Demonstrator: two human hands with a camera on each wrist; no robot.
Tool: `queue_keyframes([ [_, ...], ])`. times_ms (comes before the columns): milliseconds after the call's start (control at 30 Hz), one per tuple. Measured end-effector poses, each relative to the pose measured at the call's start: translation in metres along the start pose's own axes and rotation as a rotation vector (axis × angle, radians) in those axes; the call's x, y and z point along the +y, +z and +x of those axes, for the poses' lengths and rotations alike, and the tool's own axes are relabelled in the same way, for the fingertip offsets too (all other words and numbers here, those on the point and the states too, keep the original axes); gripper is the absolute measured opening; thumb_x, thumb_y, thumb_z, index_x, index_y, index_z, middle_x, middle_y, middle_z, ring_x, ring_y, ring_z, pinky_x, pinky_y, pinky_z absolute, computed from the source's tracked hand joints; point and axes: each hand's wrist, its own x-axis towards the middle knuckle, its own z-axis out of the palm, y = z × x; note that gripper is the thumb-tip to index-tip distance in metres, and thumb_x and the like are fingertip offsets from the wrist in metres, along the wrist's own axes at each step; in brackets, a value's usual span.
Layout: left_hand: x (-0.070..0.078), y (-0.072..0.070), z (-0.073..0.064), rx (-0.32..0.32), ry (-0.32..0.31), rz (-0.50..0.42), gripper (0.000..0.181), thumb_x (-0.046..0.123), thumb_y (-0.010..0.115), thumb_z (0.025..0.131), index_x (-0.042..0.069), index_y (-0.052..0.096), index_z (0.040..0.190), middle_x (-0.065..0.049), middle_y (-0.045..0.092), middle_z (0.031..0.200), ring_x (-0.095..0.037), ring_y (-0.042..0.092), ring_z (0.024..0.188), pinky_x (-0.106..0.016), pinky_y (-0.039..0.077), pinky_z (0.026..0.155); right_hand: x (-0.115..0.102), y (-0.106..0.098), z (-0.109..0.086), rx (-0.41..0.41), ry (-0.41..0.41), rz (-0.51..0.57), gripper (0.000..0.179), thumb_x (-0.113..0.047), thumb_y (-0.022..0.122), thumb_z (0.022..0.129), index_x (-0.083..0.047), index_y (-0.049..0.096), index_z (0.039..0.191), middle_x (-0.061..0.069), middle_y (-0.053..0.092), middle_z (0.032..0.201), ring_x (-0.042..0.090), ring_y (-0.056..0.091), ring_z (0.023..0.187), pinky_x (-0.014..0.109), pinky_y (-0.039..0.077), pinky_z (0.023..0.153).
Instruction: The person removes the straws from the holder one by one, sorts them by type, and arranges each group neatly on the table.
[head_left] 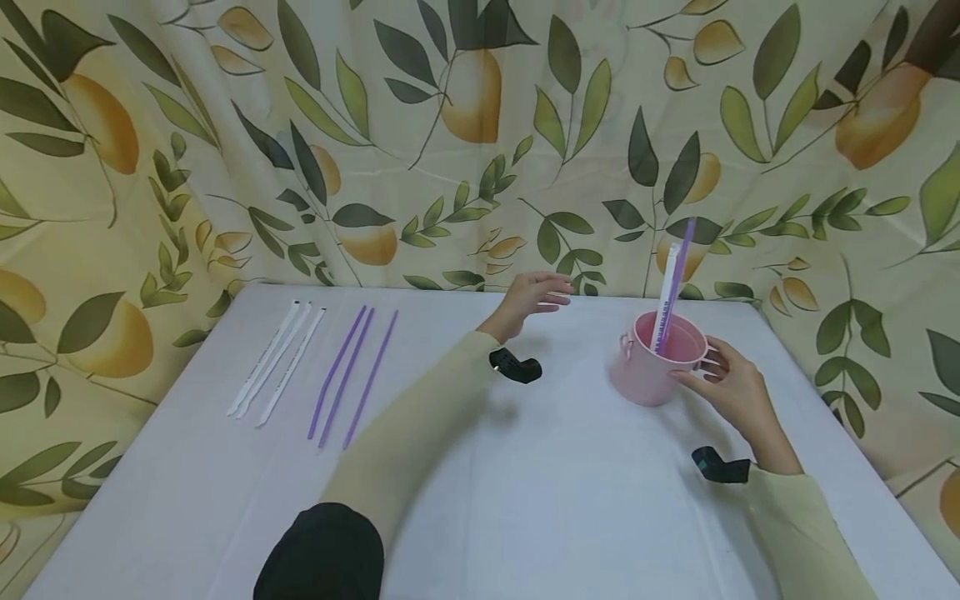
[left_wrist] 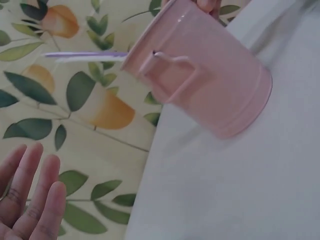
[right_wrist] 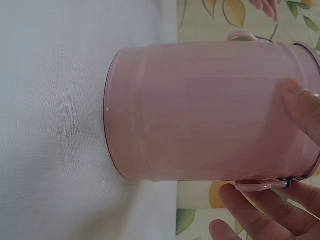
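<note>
Right hand (head_left: 731,387) clasped pink metal pot (head_left: 654,367) near worktop (head_left: 525,500) far-right edge; purple and white straws (head_left: 670,287) stood inside. Left hand (head_left: 534,296) hovered, fingers loose, empty. Risk: tall straws could tip pot if nudged.

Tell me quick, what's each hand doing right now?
Left hand: open, fingers straight, held above the table, holding nothing.
Right hand: grips the rim of the pink bucket, which holds two straws.
</note>
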Motion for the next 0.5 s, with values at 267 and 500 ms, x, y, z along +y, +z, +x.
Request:
queue_keyframes([
  [267, -0.004, 0.038, 0.014, -0.019, 0.016, 0.029, 0.029, 0.018, 0.057, 0.094, 0.005, 0.063, 0.120, -0.012, 0.064, 0.122, -0.026, 0.064, 0.108, -0.032, 0.052, 0.094, 0.000, 0.000, 0.000, 0.007, -0.007, 0.001, 0.089, -0.044, 0.065, 0.085, 0.002, 0.020, 0.147, 0.035, 0.039, 0.138, 0.052, 0.044, 0.120, 0.054, 0.043, 0.094],
  [500, 0.000, 0.066, 0.018, -0.040, 0.024, 0.022, 0.030, 0.015, 0.057, 0.094, 0.005, 0.061, 0.122, -0.012, 0.061, 0.126, -0.027, 0.061, 0.113, -0.035, 0.050, 0.098, 0.000, -0.001, -0.003, 0.010, -0.013, 0.004, 0.089, -0.044, 0.065, 0.085, 0.003, 0.021, 0.146, 0.036, 0.040, 0.137, 0.052, 0.045, 0.120, 0.053, 0.043, 0.093],
])
